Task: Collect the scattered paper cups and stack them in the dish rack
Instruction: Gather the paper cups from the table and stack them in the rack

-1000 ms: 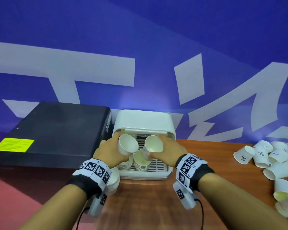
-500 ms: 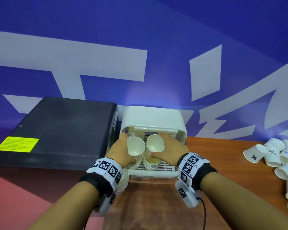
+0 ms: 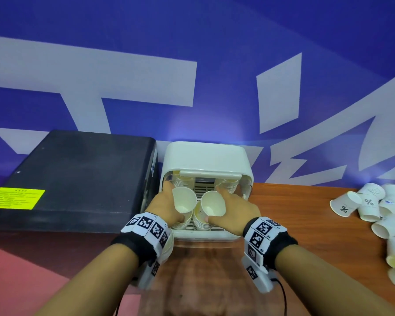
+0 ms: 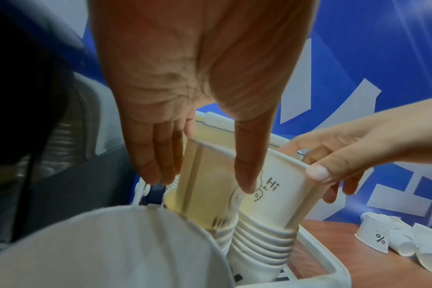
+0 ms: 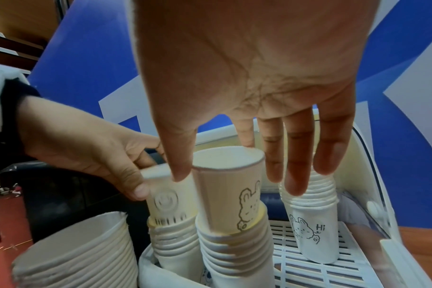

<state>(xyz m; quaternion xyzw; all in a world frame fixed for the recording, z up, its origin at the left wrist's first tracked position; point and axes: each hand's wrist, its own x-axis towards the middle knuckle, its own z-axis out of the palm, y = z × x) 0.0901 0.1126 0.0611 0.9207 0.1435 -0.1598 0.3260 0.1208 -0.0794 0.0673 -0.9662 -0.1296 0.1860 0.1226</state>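
From the head view, the left hand [image 3: 167, 205] is gripping a cup [image 3: 184, 200] and the right hand [image 3: 236, 209] is gripping a second cup [image 3: 212, 203], both tilted with mouths facing near, over two stacks [image 3: 198, 221] standing at the near edge of the rack [image 3: 206, 160]. More stacks are sitting at the far corners inside the rack, and loose cups [image 3: 369, 205] are lying well apart on the table [image 3: 306, 224] to the right; a black box [image 3: 78, 174] is standing just left of the rack. From the left wrist, the left hand [image 4: 197, 87] is pinching its cup [image 4: 205, 181] between thumb and fingers, the cup's base sitting partly inside the left stack [image 4: 222, 235], while the right hand [image 4: 345, 155] is holding the "Hi" cup [image 4: 279, 187] by its rim over the right stack [image 4: 264, 243]. From the right wrist, the right hand [image 5: 254, 81] is holding the rabbit cup [image 5: 232, 187] between thumb and forefinger, other fingers hanging straight, the cup part-nested in its stack [image 5: 237, 251]; the left hand [image 5: 99, 155] is pinching the smiley cup [image 5: 168, 196] just left of it.
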